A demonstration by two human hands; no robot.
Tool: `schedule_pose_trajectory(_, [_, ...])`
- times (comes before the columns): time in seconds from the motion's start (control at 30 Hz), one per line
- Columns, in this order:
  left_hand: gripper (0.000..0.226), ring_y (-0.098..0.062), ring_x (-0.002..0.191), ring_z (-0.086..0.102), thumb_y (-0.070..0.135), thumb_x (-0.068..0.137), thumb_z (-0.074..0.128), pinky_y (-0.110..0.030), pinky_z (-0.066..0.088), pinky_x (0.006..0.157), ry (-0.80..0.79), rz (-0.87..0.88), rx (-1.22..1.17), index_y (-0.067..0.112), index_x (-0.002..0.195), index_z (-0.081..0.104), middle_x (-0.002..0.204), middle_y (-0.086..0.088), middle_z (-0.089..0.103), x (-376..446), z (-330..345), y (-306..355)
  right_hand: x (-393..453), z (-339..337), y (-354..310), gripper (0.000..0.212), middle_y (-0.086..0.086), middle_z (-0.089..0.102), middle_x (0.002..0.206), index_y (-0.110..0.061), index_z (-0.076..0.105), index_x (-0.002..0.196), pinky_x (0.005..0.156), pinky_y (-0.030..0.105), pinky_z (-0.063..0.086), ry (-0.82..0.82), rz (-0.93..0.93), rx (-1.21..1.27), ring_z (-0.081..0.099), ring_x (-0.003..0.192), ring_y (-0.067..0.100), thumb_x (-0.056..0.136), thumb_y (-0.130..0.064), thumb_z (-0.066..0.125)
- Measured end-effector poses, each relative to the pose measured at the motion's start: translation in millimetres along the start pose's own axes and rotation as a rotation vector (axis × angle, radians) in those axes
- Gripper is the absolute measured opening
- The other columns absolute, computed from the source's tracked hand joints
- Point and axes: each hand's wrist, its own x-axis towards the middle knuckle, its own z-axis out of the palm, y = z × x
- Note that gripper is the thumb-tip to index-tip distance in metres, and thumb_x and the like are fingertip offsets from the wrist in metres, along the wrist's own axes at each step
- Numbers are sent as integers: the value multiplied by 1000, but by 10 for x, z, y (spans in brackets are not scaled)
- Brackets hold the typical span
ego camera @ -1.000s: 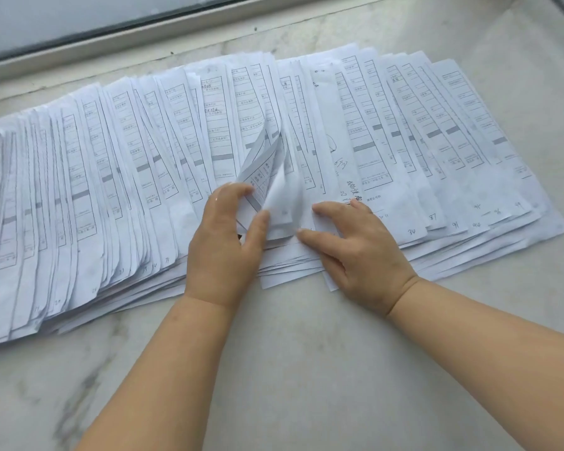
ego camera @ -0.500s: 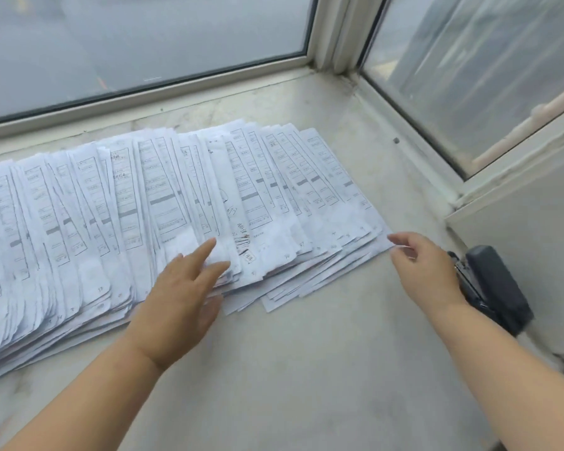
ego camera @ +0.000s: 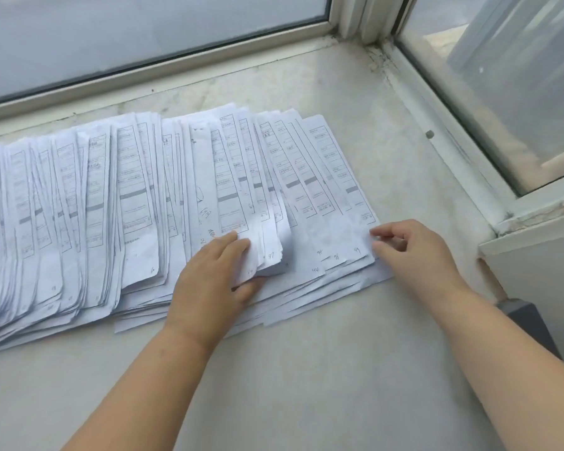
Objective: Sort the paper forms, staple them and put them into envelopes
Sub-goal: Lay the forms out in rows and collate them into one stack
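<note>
Paper forms [ego camera: 137,203] fanned in overlapping rows across a pale stone desk [ego camera: 306,369] below the corner window frame [ego camera: 365,24]. Left hand [ego camera: 209,284] gripping a lifted sheaf mid-fan; right hand [ego camera: 414,252] pinching the rightmost sheet's corner. Dark grey object [ego camera: 528,320] partly hidden behind the right forearm.

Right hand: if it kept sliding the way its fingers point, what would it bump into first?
The right hand points left, fingertips at the rightmost form's edge. It would probably meet that sheet first.
</note>
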Motion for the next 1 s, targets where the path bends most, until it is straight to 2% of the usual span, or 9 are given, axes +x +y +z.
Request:
schedule_pose_trajectory(0.1, [50,-8,134,40,25,86,63,-15,25,102,-12,9,-25,27,135,53,145,15,43,-41,-34,-127,24,27,31,23,-10,54,98,-33,68,110,76,28,43,-31,-39,-91,54,81,0,88,-30,64])
schedule_pose_trajectory(0.17, [50,-1,130,41,40,83,51,-9,25,98,-32,-14,-88,31,131,56,141,21,44,-35,-71,-175,35,34,35,29,-11,50,96,-37,66,115,71,28,40,-44,-56,-145,53,80,0,87,-30,64])
schedule_pose_trajectory(0.23, [60,3,126,43,56,78,36,-2,24,94,-7,-26,-145,33,129,58,137,24,47,-31,-88,-183,39,35,33,31,-11,48,94,-39,64,117,65,25,37,-46,-72,-179,53,79,0,87,-30,64])
schedule_pose_trajectory(0.3, [61,2,119,48,57,82,31,-3,27,90,45,-39,-166,33,131,56,127,22,55,-32,-90,-144,43,26,38,32,-11,47,93,-41,63,118,63,18,35,-53,-85,-191,52,79,-2,87,-30,64])
schedule_pose_trajectory(0.4, [52,6,114,46,49,85,41,-14,36,91,69,-18,-150,40,136,48,125,25,52,-47,-93,-55,36,16,53,34,-12,45,91,-41,62,120,63,12,32,-61,-99,-195,51,80,-4,88,-28,63])
schedule_pose_trajectory(0.5, [60,-12,126,46,61,77,60,-30,42,94,3,34,39,35,131,53,140,8,48,-64,-45,-2,33,15,60,34,-12,44,91,-41,61,121,63,10,31,-58,-109,-204,50,79,-5,89,-28,62])
schedule_pose_trajectory(0.6, [65,-26,123,52,53,68,77,-38,45,93,-30,11,102,27,125,59,139,-5,49,-64,17,36,39,19,65,34,-12,45,94,-41,61,121,64,9,31,-55,-116,-200,50,79,-5,90,-29,61])
schedule_pose_trajectory(0.7, [59,-28,122,54,48,70,78,-38,47,91,0,37,125,25,123,61,136,-7,53,-66,32,9,35,28,73,34,-11,46,98,-41,61,122,65,9,32,-50,-125,-203,50,79,-5,90,-29,60])
schedule_pose_trajectory(1.0, [66,-24,124,51,58,68,73,-38,46,92,6,32,145,26,124,60,139,-3,51,-80,15,21,37,24,92,36,-9,44,100,-38,59,126,62,13,32,-70,-145,-233,49,75,-4,92,-27,59])
